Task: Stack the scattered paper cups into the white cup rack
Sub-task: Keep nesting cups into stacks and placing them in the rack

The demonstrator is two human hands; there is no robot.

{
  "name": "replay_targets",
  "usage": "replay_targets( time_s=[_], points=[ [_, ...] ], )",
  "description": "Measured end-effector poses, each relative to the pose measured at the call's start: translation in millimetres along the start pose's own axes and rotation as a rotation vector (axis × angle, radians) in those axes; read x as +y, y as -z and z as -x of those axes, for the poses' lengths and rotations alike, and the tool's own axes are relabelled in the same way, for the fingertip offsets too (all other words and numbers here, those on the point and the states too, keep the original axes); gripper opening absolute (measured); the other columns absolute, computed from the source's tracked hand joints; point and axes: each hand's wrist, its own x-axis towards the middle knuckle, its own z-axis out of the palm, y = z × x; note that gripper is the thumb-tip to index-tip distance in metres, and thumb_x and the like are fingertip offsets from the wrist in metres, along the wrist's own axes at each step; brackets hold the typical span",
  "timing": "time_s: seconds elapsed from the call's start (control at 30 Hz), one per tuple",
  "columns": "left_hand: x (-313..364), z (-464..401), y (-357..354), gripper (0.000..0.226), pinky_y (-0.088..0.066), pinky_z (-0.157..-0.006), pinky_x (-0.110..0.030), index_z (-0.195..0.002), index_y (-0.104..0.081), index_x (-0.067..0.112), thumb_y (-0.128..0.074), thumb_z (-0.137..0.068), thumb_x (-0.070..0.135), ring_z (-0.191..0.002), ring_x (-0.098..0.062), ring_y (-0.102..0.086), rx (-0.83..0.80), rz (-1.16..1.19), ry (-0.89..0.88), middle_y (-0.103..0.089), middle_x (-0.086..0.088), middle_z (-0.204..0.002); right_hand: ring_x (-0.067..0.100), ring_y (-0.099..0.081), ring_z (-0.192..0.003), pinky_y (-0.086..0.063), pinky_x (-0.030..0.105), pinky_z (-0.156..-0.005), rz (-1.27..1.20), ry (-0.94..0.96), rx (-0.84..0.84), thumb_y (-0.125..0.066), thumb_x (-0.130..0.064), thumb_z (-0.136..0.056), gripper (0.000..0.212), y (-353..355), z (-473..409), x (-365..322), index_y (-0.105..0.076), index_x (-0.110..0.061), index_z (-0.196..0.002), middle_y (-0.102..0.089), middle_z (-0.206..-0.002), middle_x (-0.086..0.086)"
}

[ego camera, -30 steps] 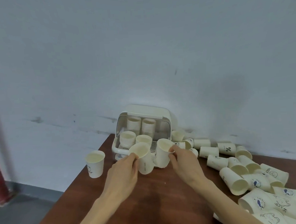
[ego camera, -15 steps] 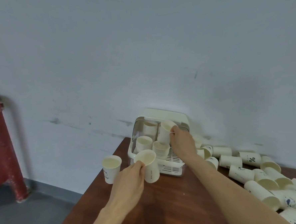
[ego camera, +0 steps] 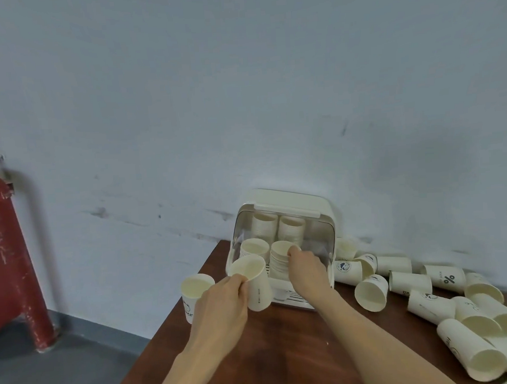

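The white cup rack (ego camera: 318, 211) stands against the wall with its lid raised, holding several stacks of paper cups. My right hand (ego camera: 306, 267) reaches into the rack and pinches the rim of the top cup on the front right stack (ego camera: 278, 257). My left hand (ego camera: 220, 306) grips a single paper cup (ego camera: 256, 280) by its rim, upright, just in front of the rack's left corner. Another upright cup (ego camera: 193, 290) stands on the table at the left edge, partly behind my left hand.
Several loose paper cups (ego camera: 371, 293) lie on their sides across the right of the brown table (ego camera: 286, 353). The table's left edge drops to a grey floor. A red pipe (ego camera: 3, 251) stands at far left by the wall.
My right hand brought its cup down from the rack's back row onto the front right stack. My left hand with its cup stayed in front of the rack.
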Motion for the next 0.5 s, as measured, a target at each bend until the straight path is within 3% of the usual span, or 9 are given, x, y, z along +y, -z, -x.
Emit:
replay_targets(
  time_s=[0.1, 0.23, 0.5],
  points=[
    [1, -14, -2, 0.028, -0.041, -0.062, -0.031, -0.083, -0.055, 0.023, -0.035, -0.1, 0.032, -0.073, -0.013, -0.053, 0.019, -0.025, 0.013, -0.056, 0.009, -0.077, 0.035, -0.059, -0.09, -0.038, 0.037, -0.063, -0.015, 0.055, -0.046, -0.033, -0.001, -0.091, 0.018, -9, 4, 2, -0.046, -0.007, -0.103, -0.063, -0.101, 0.015],
    [7, -37, -2, 0.029, -0.044, -0.067, -0.038, -0.083, -0.057, 0.02, -0.034, -0.099, 0.029, -0.079, -0.022, -0.056, 0.074, -0.068, 0.029, -0.061, 0.004, -0.082, 0.034, -0.059, -0.086, -0.048, 0.045, -0.071, -0.152, 0.082, -0.069, -0.035, -0.011, -0.095, 0.021, -22, 3, 7, -0.04, -0.007, -0.115, -0.064, -0.1, 0.015],
    [13, -100, -8, 0.03, -0.044, -0.066, -0.036, -0.086, -0.057, 0.015, -0.032, -0.099, 0.025, -0.077, -0.024, -0.054, 0.143, -0.139, -0.006, -0.059, 0.002, -0.086, 0.028, -0.056, -0.078, -0.043, 0.041, -0.062, -0.249, 0.089, -0.057, -0.043, -0.005, -0.09, 0.027, -39, 8, 20, -0.035, -0.011, -0.115, -0.062, -0.09, 0.012]
  ],
)
